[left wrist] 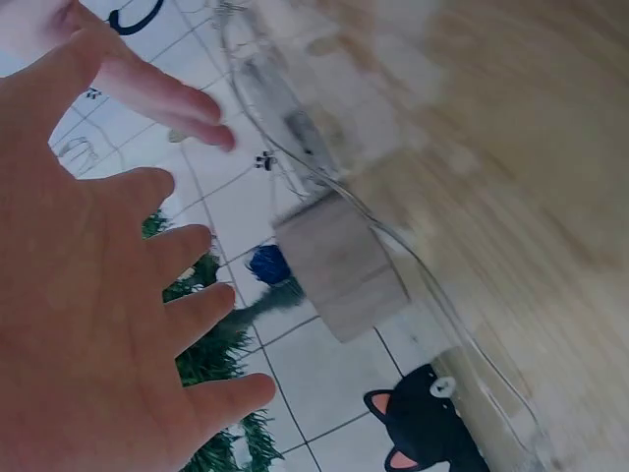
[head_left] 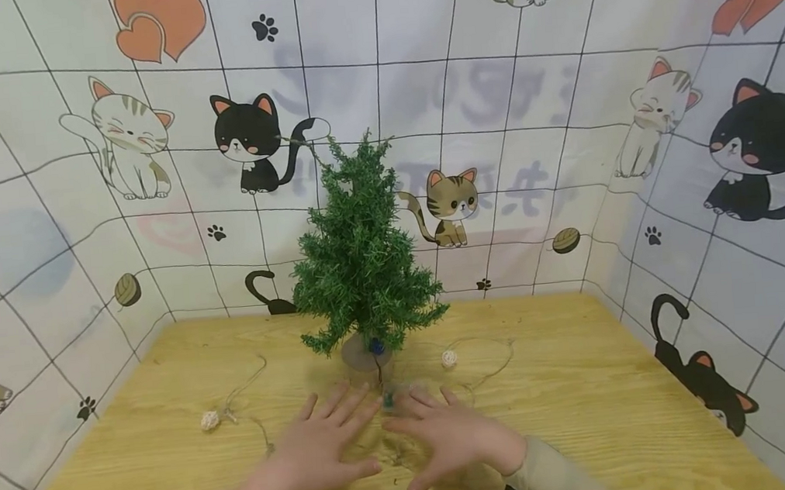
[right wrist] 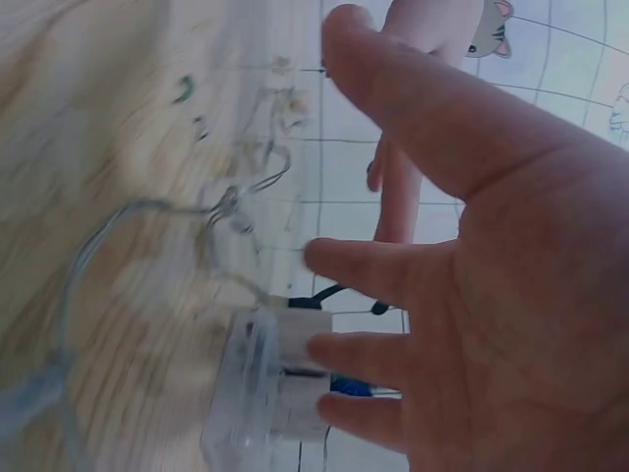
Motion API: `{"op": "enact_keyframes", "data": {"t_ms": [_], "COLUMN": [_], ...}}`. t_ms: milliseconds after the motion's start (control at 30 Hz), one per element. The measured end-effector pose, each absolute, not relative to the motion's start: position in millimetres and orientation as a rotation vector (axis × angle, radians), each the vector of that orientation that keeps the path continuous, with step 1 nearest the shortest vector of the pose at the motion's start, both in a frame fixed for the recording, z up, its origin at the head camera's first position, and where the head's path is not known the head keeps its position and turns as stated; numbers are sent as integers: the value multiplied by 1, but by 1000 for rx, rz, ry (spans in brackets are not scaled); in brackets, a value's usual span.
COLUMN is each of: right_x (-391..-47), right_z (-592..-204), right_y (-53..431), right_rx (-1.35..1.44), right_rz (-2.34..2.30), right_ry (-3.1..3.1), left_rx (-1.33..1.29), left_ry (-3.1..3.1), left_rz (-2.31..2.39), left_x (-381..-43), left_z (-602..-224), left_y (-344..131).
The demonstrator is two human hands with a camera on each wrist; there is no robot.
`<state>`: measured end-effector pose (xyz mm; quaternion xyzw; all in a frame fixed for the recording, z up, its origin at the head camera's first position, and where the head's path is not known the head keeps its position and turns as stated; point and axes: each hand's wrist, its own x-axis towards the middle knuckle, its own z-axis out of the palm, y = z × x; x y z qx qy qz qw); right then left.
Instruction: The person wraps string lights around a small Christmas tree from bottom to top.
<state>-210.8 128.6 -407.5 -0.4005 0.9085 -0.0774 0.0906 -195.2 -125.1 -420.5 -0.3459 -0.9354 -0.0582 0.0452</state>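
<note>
My left hand [head_left: 315,448] and right hand [head_left: 454,434] are held side by side above the table, palms down, fingers straight and spread, gripping nothing. Just beyond the fingertips stands a small artificial Christmas tree [head_left: 361,255] on a round wooden-looking base [left wrist: 339,265]. A blue bit [left wrist: 267,263] shows at the foot of its trunk. Between the hands and the base lies a small clear plastic box [right wrist: 239,393], partly hidden in the head view. Thin string-light wire [right wrist: 108,224] runs across the table under the hands, with white woven balls [head_left: 210,420] on it.
Another white woven ball [head_left: 449,358] lies right of the base, with wire looping beside it. The wooden table [head_left: 576,416] meets a cat-patterned cloth [head_left: 422,102] at the back and both sides. Small green bits [right wrist: 184,88] lie on the wood.
</note>
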Motion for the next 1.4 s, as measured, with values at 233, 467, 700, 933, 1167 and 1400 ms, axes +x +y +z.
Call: {"op": "enact_keyframes", "data": {"t_ms": [233, 467, 700, 933, 1167, 1400], "right_x": [-209, -208, -207, -213, -216, -218], "right_z": [-405, -418, -425, -433, -438, -431], "right_y": [112, 100, 101, 100, 96, 99], "right_rx": [-1200, -1255, -1296, -1366, -1114, -907], "right_rz": [-188, -156, -201, -307, -1099, -1421], "right_ry": [2671, 2658, 2718, 2807, 2384, 1893], "left_rx": [-1120, -1220, -1363, -1425, -1354, -1319], "left_ry": [-2970, -3092, -2858, -2711, -2657, -2544], "left_rz": [-213, -168, -64, -155, -246, -359], "left_x": [-194, -191, -192, -193, -192, -192], "left_z": [-419, -426, -425, -408, -386, -365], "left_y": [-124, -128, -114, -113, -127, -145]}}
